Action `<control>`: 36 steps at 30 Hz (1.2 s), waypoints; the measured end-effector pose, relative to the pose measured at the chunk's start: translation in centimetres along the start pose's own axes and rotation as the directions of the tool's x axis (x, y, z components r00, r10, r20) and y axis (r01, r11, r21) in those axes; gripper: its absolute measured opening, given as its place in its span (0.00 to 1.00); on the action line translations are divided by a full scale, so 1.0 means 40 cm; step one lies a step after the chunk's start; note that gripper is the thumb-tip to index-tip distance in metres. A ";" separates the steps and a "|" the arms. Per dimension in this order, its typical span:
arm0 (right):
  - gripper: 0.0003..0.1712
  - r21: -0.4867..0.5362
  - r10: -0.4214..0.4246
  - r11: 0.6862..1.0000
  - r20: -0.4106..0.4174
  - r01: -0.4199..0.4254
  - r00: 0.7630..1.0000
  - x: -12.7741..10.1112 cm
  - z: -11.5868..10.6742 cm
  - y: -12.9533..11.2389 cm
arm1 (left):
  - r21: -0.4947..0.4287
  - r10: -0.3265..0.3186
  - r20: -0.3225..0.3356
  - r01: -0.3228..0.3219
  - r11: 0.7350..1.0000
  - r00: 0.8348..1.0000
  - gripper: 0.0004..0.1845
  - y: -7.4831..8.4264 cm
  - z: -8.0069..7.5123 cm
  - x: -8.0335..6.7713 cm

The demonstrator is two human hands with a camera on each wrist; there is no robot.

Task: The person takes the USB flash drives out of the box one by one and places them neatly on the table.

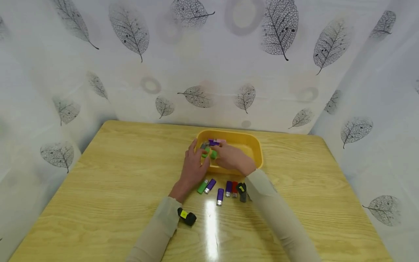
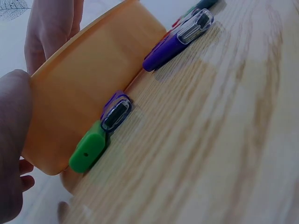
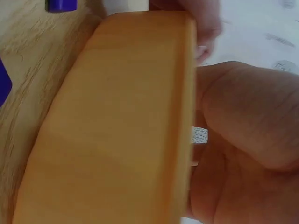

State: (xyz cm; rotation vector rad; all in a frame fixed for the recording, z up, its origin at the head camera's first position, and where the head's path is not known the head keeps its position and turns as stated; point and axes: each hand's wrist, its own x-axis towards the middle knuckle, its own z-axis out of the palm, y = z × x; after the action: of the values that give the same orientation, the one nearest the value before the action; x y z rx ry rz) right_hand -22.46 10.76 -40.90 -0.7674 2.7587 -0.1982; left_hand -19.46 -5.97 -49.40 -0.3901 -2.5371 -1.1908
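Risk: left hand (image 1: 193,168) and right hand (image 1: 231,157), both pinching small green plastic USB sticks (image 1: 209,152) over the yellow plastic tub (image 1: 253,145), could fumble one onto the table.

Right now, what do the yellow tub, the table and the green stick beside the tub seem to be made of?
Yellow tub: likely plastic, one even colour, smooth matte wall with rounded corners. Table: wood or wood-look laminate, with visible grain and a glossy glare patch. Green stick: apparently plastic, opaque matte body with a clear cap over a metal plug.
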 end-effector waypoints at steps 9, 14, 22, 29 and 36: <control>0.32 0.015 0.096 0.995 0.112 -0.098 0.989 0.048 0.008 -0.006 | 0.007 -0.007 0.002 0.007 1.000 1.000 0.15 0.001 -0.004 0.003; 0.27 0.016 0.086 0.996 0.094 -0.088 0.992 0.058 0.012 -0.004 | 0.006 -0.003 -0.010 0.003 1.000 1.000 0.16 0.003 -0.008 0.005; 0.29 0.021 0.084 0.996 0.096 -0.086 0.992 0.062 0.019 -0.002 | -0.006 -0.017 -0.003 0.017 1.000 1.000 0.16 -0.002 0.001 0.002; 0.24 0.104 0.072 0.992 0.002 -0.071 0.997 0.065 0.031 0.001 | 0.002 -0.012 -0.010 0.012 1.000 1.000 0.15 -0.007 0.005 0.000; 0.22 0.112 0.070 0.992 -0.077 -0.061 0.995 0.072 0.046 0.004 | 0.007 -0.007 -0.006 0.007 1.000 1.000 0.16 -0.011 0.006 -0.003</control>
State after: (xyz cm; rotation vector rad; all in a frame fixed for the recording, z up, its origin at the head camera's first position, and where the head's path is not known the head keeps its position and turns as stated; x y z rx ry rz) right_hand -24.35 9.27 -43.33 -0.6534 2.8163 -0.3710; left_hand -19.56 -6.06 -49.90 -0.3752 -2.5386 -1.1835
